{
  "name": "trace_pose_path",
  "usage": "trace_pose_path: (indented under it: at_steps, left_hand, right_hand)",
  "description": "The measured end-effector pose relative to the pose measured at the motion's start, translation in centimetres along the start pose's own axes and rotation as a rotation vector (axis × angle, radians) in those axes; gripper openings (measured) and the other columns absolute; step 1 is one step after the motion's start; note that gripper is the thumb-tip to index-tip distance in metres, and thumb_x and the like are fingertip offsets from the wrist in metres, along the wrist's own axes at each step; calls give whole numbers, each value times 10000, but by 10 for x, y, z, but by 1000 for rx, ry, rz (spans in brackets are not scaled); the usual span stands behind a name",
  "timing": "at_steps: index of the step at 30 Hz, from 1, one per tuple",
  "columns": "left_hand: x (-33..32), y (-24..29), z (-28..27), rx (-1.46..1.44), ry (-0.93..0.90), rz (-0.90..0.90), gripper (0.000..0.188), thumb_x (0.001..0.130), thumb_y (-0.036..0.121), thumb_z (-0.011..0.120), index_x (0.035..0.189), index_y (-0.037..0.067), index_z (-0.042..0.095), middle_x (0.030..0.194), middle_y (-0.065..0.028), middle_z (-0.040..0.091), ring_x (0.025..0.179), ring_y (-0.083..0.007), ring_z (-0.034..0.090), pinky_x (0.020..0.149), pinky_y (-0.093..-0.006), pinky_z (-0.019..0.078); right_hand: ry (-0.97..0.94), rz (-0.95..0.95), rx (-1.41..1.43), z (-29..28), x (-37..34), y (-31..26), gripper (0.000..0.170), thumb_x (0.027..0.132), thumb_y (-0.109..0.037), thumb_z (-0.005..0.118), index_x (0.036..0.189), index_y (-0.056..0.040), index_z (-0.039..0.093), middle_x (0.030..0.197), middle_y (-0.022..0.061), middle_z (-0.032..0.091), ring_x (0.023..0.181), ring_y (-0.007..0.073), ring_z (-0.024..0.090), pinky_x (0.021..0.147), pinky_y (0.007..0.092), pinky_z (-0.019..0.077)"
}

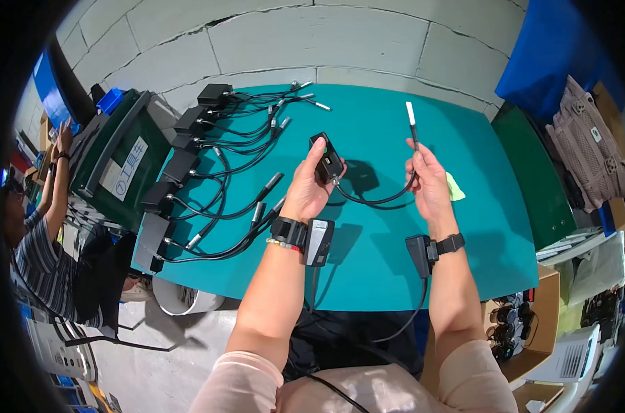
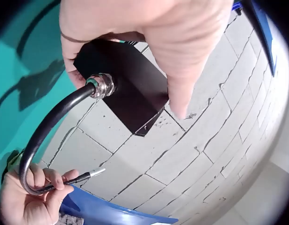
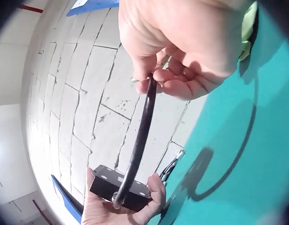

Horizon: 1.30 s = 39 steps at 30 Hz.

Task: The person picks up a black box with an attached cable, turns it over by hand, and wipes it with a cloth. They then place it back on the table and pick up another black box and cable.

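Note:
My left hand [image 1: 307,193] grips a small black box [image 1: 329,162] by its sides, above the green table. A black cable [image 1: 378,202] runs out of the box through a metal cable gland [image 2: 103,86] and curves across to my right hand [image 1: 430,180]. There the thumb and fingers pinch the cable near its far end. Above the fingers its silver tip [image 1: 410,113] points up. In the right wrist view the cable [image 3: 143,122] hangs bent between the two hands. Part of the box is hidden behind the left fingers.
Several similar black boxes with cables [image 1: 182,165] line the table's left side. A yellow-green paper [image 1: 455,187] lies beside the right hand. A green bin [image 1: 113,165] stands left, a carton [image 1: 543,323] of devices at lower right. Another person's arm [image 1: 59,179] shows at far left.

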<state>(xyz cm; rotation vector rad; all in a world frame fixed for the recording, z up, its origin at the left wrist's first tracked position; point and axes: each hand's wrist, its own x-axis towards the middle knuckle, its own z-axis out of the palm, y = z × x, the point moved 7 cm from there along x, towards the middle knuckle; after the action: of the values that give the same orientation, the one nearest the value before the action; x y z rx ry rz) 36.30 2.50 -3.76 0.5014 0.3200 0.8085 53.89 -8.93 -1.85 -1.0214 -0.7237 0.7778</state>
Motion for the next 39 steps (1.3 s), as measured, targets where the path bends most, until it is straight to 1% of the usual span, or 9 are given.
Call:
trace_pose_path:
  at_steps: [6, 10, 16, 21, 28, 31, 33, 34, 39]
  left_hand:
    - [6, 1, -4, 133, -39, 19, 356, 831, 390, 588, 955, 57, 552, 901, -123, 614, 890, -273, 606, 775, -365, 498]
    - [8, -1, -9, 135, -12, -21, 417, 832, 430, 568, 978, 40, 555, 932, -129, 610, 923, -271, 597, 777, -363, 498]
    - [4, -3, -9, 130, 79, -21, 567, 797, 562, 551, 988, 27, 552, 953, -145, 589, 938, -275, 581, 812, -432, 493]
    - [5, -1, -5, 53, 9, 7, 660, 773, 641, 518, 1023, 31, 551, 979, -130, 585, 899, -271, 583, 819, -457, 487]
    - [1, 0, 0, 175, -27, -23, 701, 779, 686, 450, 1126, 83, 539, 1057, -98, 586, 982, -251, 561, 819, -405, 478]
    - [-1, 0, 4, 204, -96, -14, 694, 759, 637, 544, 1160, 70, 527, 1104, -94, 576, 1038, -231, 538, 846, -385, 459]
    - [-11, -1, 24, 391, -353, 86, 752, 696, 553, 679, 1218, 44, 492, 1145, -92, 562, 1054, -214, 530, 878, -375, 440]
    - [-10, -2, 24, 387, -406, 46, 828, 635, 476, 763, 1250, 12, 458, 1156, -94, 554, 1068, -207, 521, 901, -366, 428]
    - [-11, -1, 25, 437, -441, 55, 780, 680, 462, 734, 1249, 7, 457, 1156, -96, 553, 1069, -209, 519, 896, -368, 430]
  right_hand:
    - [-47, 53, -44, 10, -3, 0, 354, 921, -276, 504, 1201, -62, 528, 690, -39, 533, 460, -9, 398, 406, 134, 337]
    - [-75, 56, -39, 12, -4, 0, 347, 921, -268, 503, 1199, -61, 529, 692, -38, 539, 458, -7, 397, 414, 135, 341]
    - [-94, 73, -63, 18, -6, 0, 317, 894, -212, 549, 1164, -46, 545, 801, -8, 584, 453, -1, 377, 423, 138, 336]
    - [-210, 112, 95, 19, -9, -6, 285, 880, -161, 561, 1133, -31, 545, 830, 4, 587, 440, -2, 309, 393, 154, 259]
    - [-113, 102, -2, 19, -10, -4, 413, 963, -361, 366, 1169, -45, 533, 580, -44, 458, 429, 8, 287, 378, 170, 221]
    - [-93, 52, -217, 20, -9, -7, 414, 953, -367, 398, 1213, -69, 521, 545, -48, 439, 439, 9, 285, 389, 169, 229]
    - [-115, 53, -284, 22, -10, -4, 409, 946, -365, 417, 1220, -81, 524, 561, -48, 450, 449, 6, 288, 391, 167, 229]
    - [-135, 56, -351, 23, -10, -3, 405, 940, -363, 435, 1226, -93, 527, 578, -48, 461, 459, 3, 291, 394, 166, 229]
    - [-155, 46, -325, 26, -12, -8, 369, 926, -332, 476, 1196, -95, 557, 628, -45, 489, 479, -2, 303, 403, 160, 235]
